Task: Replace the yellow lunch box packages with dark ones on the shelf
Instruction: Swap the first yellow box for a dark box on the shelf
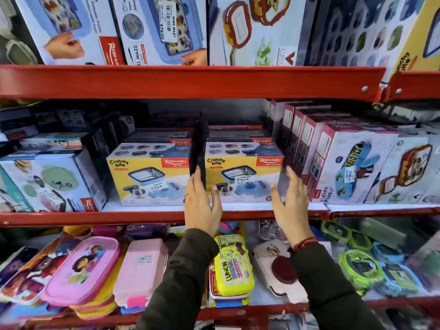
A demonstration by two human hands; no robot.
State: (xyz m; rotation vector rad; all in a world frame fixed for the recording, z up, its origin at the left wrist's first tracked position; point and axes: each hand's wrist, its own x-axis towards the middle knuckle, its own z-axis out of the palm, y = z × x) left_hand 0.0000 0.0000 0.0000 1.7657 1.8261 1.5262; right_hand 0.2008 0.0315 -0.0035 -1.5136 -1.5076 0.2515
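Two yellow "Crunchy bite" lunch box packages stand side by side on the middle shelf, the left one (147, 175) and the right one (242, 172). Between them a thin dark package (199, 148) stands on edge and rises above both. My left hand (202, 206) holds the dark package's lower front edge, fingers along its left face and thumb over the right yellow package's front. My right hand (290, 203) is spread open at that package's right side, fingers by its edge. More dark packages (102, 141) stand at the shelf's back left.
Red shelf rails run above (190, 82) and below (95, 217) the middle shelf. Pink and white packages (333, 163) crowd the right, and a grey package (47, 182) sits left. Loose pink (83, 270) and yellow (232, 265) lunch boxes fill the lower shelf.
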